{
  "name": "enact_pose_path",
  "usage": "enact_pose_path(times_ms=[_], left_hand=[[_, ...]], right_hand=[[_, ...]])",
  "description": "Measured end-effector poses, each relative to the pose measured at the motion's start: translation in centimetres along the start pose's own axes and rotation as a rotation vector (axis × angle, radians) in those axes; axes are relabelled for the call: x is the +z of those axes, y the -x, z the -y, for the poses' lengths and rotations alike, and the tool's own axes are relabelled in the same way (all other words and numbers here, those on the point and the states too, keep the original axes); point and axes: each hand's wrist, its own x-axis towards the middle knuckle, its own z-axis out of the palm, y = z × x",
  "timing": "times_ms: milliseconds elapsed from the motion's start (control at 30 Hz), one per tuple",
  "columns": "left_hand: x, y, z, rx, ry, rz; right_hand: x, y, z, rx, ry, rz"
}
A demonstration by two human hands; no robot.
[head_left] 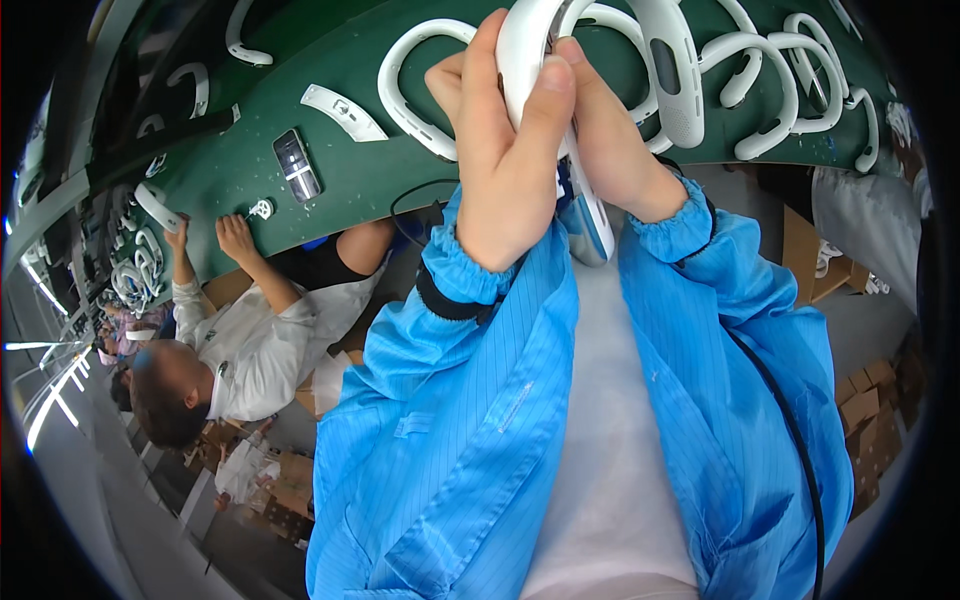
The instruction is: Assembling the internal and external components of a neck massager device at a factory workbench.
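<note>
A white, curved plastic band that looks like a neck fan (522, 60) is held up close over the table edge, its top cut off by the frame. My left hand (505, 150) wraps round its near side, with the thumb pressed along the shell. On the other side, my right hand (615, 145) grips it with the thumb near the seam. A slim white and blue end piece (590, 225) hangs below my hands; whether it belongs to the band cannot be told. Just right stands a white arm with a dark oval recess (672, 75).
More white curved bands (405, 65) lie on the green table (350, 170), several of them at the right (785, 100). A flat curved strip (343, 112) and a phone (297, 165) lie left. A co-worker (250, 350) handles a white part there. Cardboard boxes (870, 420) stand right.
</note>
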Motion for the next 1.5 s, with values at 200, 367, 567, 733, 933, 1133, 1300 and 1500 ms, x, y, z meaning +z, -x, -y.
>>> enact_pose_path(times_ms=[200, 367, 567, 733, 933, 1133, 1300, 1500], left_hand=[[-0.1, 0.2, 0.3, -0.015, -0.131, 0.006], [-0.3, 0.2, 0.7, -0.069, 0.039, 0.022], [-0.2, 0.1, 0.2, -0.093, 0.065, 0.057], [-0.1, 0.4, -0.3, -0.177, 0.19, 0.04], [-0.1, 0.6, 0.3, -0.006, -0.175, 0.034], [-0.3, 0.5, -0.3, 0.028, -0.3, 0.083], [-0.5, 0.2, -1.2, -0.014, -0.264, 0.128], [-0.6, 0.0, -0.7, 0.017, -0.282, 0.114]], right_hand=[[0.1, 0.1, 0.0, -0.012, -0.027, 0.003], [0.4, 0.4, 0.1, -0.031, -0.004, -0.012], [0.4, 0.7, 0.4, -0.049, 0.094, -0.008], [0.3, 0.4, -0.2, -0.118, 0.073, -0.056], [0.1, 0.6, 0.4, -0.062, 0.086, -0.026], [-0.1, 0.6, 0.7, -0.04, 0.132, 0.018], [0.1, 0.4, 0.6, -0.093, 0.146, 0.016], [0.3, 0.1, 0.6, -0.197, 0.157, 0.0]])
